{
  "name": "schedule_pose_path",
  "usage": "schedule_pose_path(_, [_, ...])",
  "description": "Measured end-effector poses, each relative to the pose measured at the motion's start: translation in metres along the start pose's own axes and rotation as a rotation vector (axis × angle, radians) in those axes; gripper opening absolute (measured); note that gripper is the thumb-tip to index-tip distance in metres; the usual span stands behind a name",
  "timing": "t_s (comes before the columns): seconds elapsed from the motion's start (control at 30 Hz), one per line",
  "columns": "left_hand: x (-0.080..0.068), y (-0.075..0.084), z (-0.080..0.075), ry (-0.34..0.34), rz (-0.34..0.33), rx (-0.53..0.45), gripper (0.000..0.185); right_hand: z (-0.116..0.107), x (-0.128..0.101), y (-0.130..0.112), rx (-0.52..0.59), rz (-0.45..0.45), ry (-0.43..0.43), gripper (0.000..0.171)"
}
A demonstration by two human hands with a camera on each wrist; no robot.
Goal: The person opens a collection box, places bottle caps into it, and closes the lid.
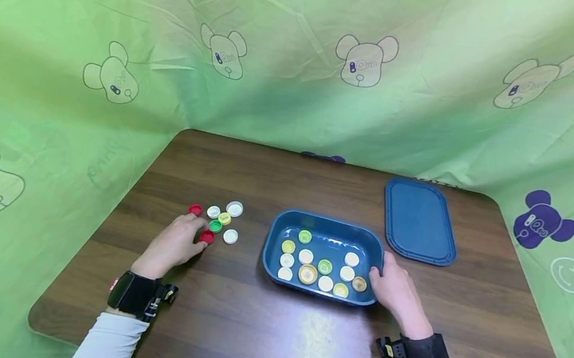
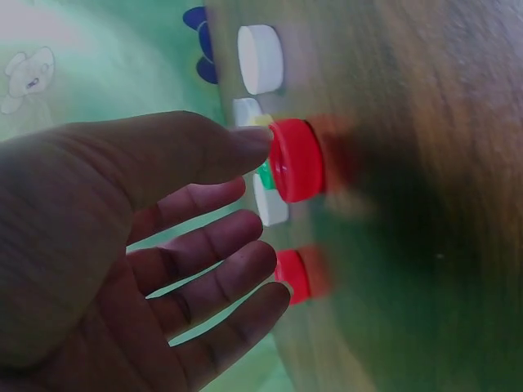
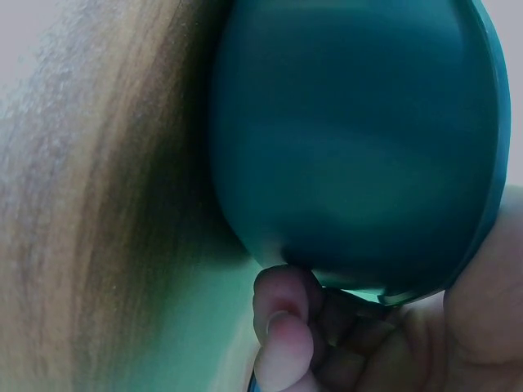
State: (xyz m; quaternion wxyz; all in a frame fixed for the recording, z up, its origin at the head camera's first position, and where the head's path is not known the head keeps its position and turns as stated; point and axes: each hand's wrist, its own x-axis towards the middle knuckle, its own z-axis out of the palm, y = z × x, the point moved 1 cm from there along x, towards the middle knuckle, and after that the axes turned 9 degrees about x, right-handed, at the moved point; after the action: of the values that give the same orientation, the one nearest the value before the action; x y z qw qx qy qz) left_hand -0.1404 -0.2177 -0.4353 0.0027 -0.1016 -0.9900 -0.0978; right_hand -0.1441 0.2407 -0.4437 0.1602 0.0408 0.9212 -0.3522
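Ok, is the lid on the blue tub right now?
No, the lid lies flat on the table beside the open tub, which holds loose caps.

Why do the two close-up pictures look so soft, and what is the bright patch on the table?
Head view: sharp, with curved edges from the wide lens; ceiling light glares off the table. Left wrist view: the left hand is dim and near, and the red cap is smeared. Right wrist view: the blue tray fills the frame out of focus, with the right hand blurred too.
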Motion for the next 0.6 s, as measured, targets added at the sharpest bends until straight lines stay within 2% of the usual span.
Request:
schedule_pose_path(0.2, [0.0, -0.003, 0.005, -0.008, 0.0, -0.003, 0.031, 0.001, 0.0, -0.001, 0.006, 0.012, -0.008, 0.056])
schedule_pose_path(0.37, [0.003, -0.002, 0.008, -0.052, -0.029, 0.003, 0.033, 0.001, 0.001, -0.001, 0.001, 0.024, -0.016, 0.057])
schedule_pose_path(0.6, [0.009, 0.0, 0.013, -0.078, -0.035, 0.002, 0.026, 0.001, 0.001, -0.001, -0.007, 0.021, -0.014, 0.057])
